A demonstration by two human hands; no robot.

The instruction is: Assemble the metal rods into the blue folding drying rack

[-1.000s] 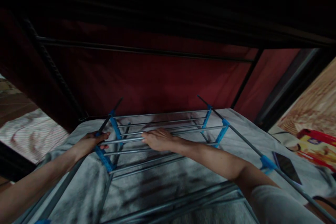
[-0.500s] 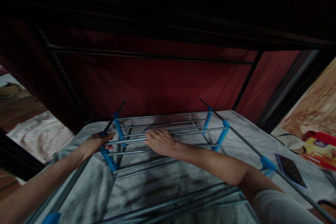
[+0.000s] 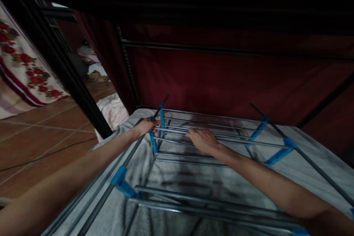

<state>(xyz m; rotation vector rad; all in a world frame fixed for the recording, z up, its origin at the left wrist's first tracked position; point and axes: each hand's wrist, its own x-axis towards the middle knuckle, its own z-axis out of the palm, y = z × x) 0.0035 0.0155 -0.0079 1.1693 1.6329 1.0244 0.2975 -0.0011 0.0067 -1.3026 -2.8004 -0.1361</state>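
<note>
A rack of grey metal tubes (image 3: 188,191) joined by blue plastic connectors (image 3: 123,182) lies across a grey blanket (image 3: 177,173). My left hand (image 3: 146,127) is closed around the rack's left side tube, at a blue connector where the crossbars join. My right hand (image 3: 203,140) lies over the middle crossbars, its fingers curled round them; the fingertips are hidden. On the far right, another side tube (image 3: 318,169) runs through blue connectors toward me.
A black bed frame (image 3: 74,73) surrounds the blanket-covered surface, with a dark beam (image 3: 221,3) overhead. Behind the rack hangs a dark red cloth (image 3: 221,77). On the left are a tiled floor (image 3: 49,132), a dark cable and a flowered cloth (image 3: 30,66).
My view has turned left, so the rack and both hands appear farther right. More floor and the flowered cloth show; the phone has left view. Both hands keep nearly the same places on the rack.
</note>
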